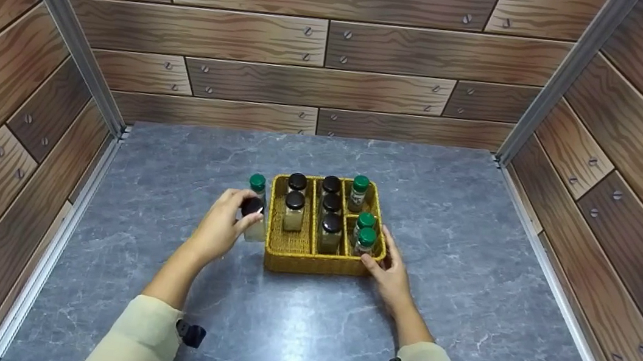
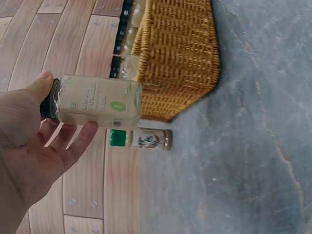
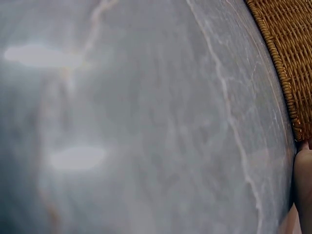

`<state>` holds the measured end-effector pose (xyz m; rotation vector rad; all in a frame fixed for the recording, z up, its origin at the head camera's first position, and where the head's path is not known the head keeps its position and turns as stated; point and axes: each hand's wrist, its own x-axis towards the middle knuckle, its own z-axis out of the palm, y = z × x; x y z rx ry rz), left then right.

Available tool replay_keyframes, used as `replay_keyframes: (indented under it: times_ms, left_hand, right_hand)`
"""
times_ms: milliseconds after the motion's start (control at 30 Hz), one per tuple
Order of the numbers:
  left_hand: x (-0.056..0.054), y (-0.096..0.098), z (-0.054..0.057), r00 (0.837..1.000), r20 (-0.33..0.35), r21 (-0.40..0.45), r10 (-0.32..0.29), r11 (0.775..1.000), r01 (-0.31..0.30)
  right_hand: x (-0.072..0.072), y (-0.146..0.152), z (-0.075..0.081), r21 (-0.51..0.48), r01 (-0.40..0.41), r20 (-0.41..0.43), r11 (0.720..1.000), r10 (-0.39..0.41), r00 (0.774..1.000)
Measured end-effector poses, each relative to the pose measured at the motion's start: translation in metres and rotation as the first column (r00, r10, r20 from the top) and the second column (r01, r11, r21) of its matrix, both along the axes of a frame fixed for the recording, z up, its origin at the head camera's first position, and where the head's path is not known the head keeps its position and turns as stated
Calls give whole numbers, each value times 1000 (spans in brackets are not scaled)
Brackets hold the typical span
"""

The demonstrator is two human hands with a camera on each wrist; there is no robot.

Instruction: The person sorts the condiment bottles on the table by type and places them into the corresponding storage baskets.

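Note:
My left hand point(image 1: 220, 224) grips a clear spice jar point(image 2: 100, 101) by its black lid, just left of the wicker basket point(image 1: 311, 263). The jar's pale contents and green printed label face the left wrist camera. Beyond it, a green-capped spice bottle point(image 2: 148, 138) stands on the table beside the basket. My right hand point(image 1: 394, 278) holds the basket's front right corner, thumb on the rim and fingers along the outer side. Inside are several black-lidded jars point(image 1: 293, 214) in the left and middle compartments, and green-capped bottles point(image 1: 365, 242) in the two right compartments.
The grey marbled table point(image 1: 291, 330) extends around the basket. Wood-patterned walls point(image 1: 326, 46) with metal corner posts point(image 1: 560, 81) enclose the back and sides. The front part of the left compartment shows its bare woven floor point(image 1: 289, 242).

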<state>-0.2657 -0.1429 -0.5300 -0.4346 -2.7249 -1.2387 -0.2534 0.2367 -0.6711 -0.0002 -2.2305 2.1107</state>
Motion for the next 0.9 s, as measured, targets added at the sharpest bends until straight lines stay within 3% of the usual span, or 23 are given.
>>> replay_keyframes:
  times_ms: [267, 433, 633, 900]
  left_hand:
    - [1, 7, 14, 1000, 9, -9, -11, 1000, 11]
    - [1, 15, 17, 999, 27, -3, -23, 1000, 23]
    - [-1, 27, 13, 999, 21, 4, -30, 1000, 30]
    - [-8, 41, -2, 999, 33, 30, -33, 999, 32]
  right_hand:
    - [0, 0, -1, -10, 13, -10, 1000, -14, 1000]
    - [-1, 0, 0, -1, 14, -12, 1000, -14, 1000]
    - [0, 0, 0, 13, 17, -8, 1000, -17, 1000]
    - [0, 1, -1, -5, 11, -5, 1000, -11, 1000]
